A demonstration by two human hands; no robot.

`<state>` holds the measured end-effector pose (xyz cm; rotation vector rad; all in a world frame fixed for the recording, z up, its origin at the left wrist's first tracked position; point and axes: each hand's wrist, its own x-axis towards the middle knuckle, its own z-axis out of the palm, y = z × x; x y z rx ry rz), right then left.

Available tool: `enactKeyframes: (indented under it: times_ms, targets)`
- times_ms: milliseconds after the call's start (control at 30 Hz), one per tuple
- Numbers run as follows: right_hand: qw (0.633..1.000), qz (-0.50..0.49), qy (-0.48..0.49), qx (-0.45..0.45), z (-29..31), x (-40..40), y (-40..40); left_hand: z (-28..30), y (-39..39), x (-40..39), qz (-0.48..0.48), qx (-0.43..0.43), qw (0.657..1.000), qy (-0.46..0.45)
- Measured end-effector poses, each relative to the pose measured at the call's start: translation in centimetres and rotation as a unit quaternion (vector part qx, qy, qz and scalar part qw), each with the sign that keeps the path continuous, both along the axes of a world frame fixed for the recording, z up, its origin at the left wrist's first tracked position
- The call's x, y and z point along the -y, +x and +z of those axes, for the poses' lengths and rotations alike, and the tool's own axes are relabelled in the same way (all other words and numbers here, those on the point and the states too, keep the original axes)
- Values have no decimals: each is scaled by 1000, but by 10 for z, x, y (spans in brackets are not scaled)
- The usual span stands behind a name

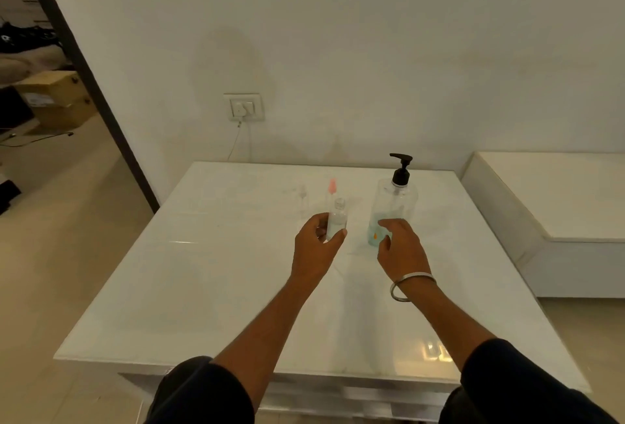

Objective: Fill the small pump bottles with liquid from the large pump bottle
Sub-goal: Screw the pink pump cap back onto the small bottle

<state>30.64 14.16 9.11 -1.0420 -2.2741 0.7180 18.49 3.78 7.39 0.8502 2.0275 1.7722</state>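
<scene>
The white tabletop (209, 288) carries everything. Toward its far side stands the large pump bottle (394, 210), its low bluish liquid near the base — the right hand (400, 247) reaches for it, fingers spread, probably to steady it. The left hand (316, 242) grips an uncapped small bottle (337, 219) upright — likely ready for filling. A pink-topped bottle (332, 188) waits behind.

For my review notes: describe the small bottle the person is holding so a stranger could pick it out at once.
On the white table below the wall socket, find the large pump bottle with the black pump. Just left of it, the left hand grips a small clear bottle. Unlike the pink-topped bottle behind it, its threaded neck is bare.
</scene>
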Motion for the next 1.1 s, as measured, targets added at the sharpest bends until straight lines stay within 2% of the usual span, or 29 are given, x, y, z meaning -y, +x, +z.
enactKeyframes:
  times_ms: [233, 533, 800, 1100]
  targets:
    - [997, 53, -38, 32, -37, 18, -14, -37, -14, 29, 35, 4, 999, -40]
    - [988, 99, -41, 107, -76, 22, -41, -72, -23, 39, 53, 20, 998, -35]
    - [981, 86, -38, 169, -95, 21, -66, -90, -27, 34, 38, 9, 999, -36]
    - [982, 92, -50, 159, -104, 19, -85, -100, -32, 28, 46, -8, 998, -42]
